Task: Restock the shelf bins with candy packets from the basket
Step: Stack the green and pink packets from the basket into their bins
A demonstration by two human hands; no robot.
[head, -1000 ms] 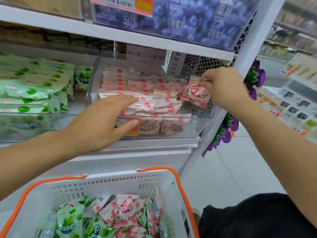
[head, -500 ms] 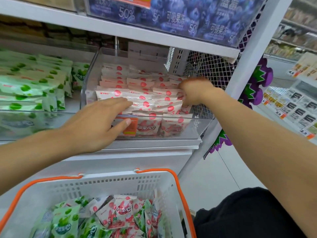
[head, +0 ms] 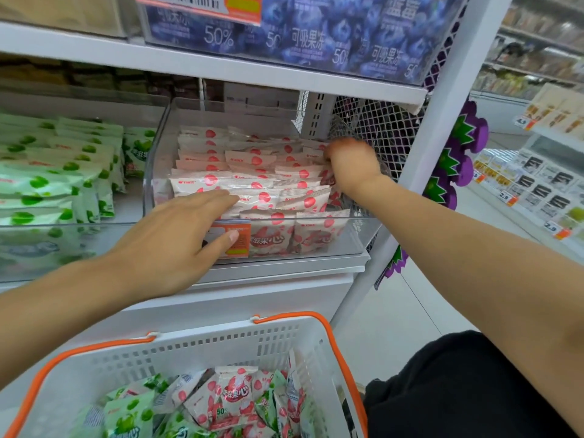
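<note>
Restocking is partway done by the look of it: the clear bin (head: 252, 238) on the shelf is packed with rows of strawberry packets (head: 252, 172), while more red and green ones are left in the white basket (head: 196, 352) below. The left hand (head: 167, 245) is laid flat over the front rows with straight fingers, thumb against the orange tag (head: 232, 240), so nothing is gripped there, the stack is just being steadied. The right hand (head: 352, 167) is pushed in at the bin's right side by the mesh wall (head: 388, 128), fingers curled down among the packets; whether a packet is actually pinched can't be told, since the fingertips are hidden. The two hands are kept well apart.

These packets look light, soft and crinkly, probably slippery film, so a stack could slide if nudged. A packet would best be taken by its sealed top edge or pinched across the flat faces, and squeezing the middle is best avoided. The green packets (head: 63, 172) in the neighbouring bin are untouched
</note>
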